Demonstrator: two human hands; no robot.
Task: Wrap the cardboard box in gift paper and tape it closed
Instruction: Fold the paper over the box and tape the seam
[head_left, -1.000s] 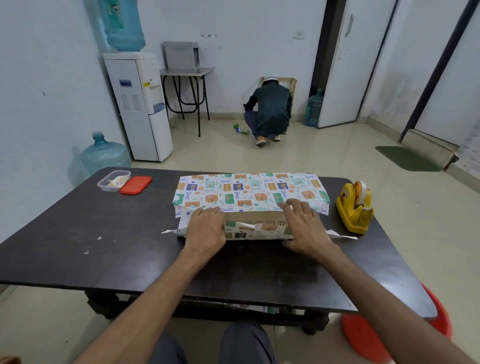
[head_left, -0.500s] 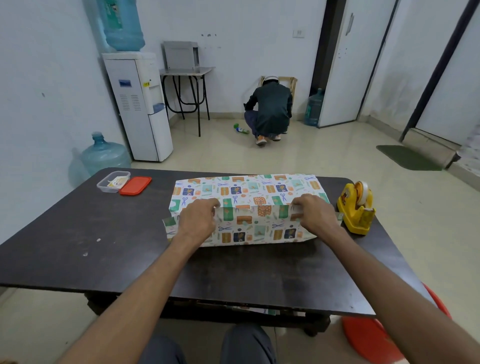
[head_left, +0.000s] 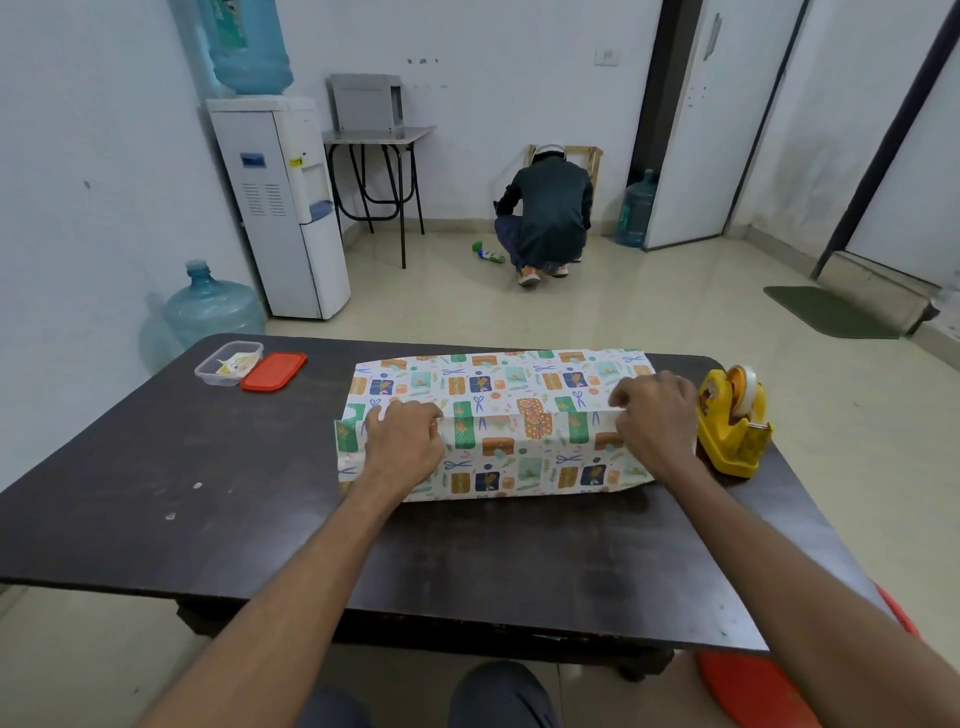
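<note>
Fairly bright, even indoor light, no hard glare. Dull sheen on dark surface (head_left: 519, 566) nr front. Faint shadow under gift paper (head_left: 498, 415) at near edge, soft one left of water jug (head_left: 215, 306) on wall. Wide-angle bend: door frames & walls lean at edges. Centre sharp, forearms slightly soft.

Red lid (head_left: 274, 371) beside clear container (head_left: 214, 378)

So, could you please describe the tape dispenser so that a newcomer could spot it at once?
Start at the dark table. At its right edge, next to the gift paper, sits the tape dispenser. It is the only yellow thing there, with a pale roll on top.
</note>
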